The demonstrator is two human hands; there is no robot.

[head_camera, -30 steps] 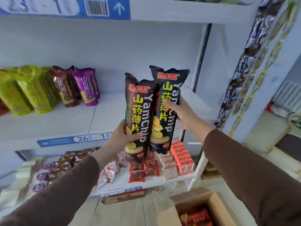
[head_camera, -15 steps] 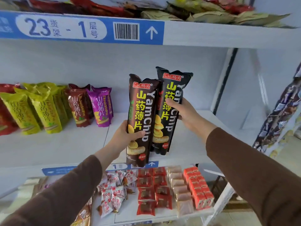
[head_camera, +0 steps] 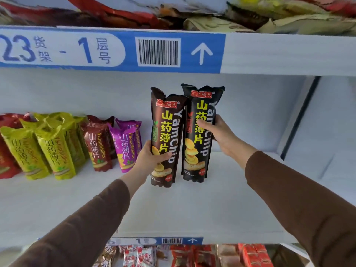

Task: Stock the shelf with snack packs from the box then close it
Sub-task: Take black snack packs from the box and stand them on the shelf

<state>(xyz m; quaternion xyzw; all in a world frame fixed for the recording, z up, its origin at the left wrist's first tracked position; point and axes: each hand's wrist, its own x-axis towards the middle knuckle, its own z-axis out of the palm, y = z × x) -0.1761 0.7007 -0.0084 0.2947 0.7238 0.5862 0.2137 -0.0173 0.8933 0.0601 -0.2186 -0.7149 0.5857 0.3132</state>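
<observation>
The left hand (head_camera: 149,158) curls its fingers and thumb around the lower half of a brown snack pack (head_camera: 165,137), while the right hand (head_camera: 215,132) wraps round the middle of a black snack pack (head_camera: 200,132). Both packs are held upright and side by side, nearly touching, above the white shelf (head_camera: 173,209), apparently so they can be set down standing with labels facing out. Their bottoms look slightly off the shelf board, though I cannot tell for certain. To the left stand a purple pack (head_camera: 126,147), a maroon pack (head_camera: 98,149) and yellow-green packs (head_camera: 48,151), leaning in rows. The open stretch to the right of them seems free, so nothing appears to block the placing. The box is not in view.
</observation>
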